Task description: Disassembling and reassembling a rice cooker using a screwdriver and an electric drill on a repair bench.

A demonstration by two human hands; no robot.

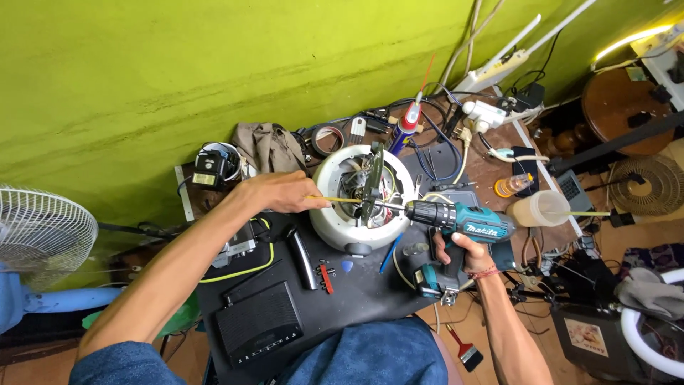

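Observation:
A round white appliance housing (329, 221) lies open side up on the black mat, with wires and a dark metal bracket (372, 187) inside. My left hand (281, 192) rests on its left rim and pinches a thin yellow-handled tool (335, 199) that reaches across the opening. My right hand (462, 249) grips the handle of a teal cordless drill (456, 219), whose bit points left at the bracket.
A black flat box (258, 322), a black handle-shaped tool (303, 249) and small screws lie on the mat (360, 281). A spray can (406, 122), tape roll (328, 139), cables and plugs crowd the back. A white fan (39, 232) stands at left, a plastic cup (541, 208) at right.

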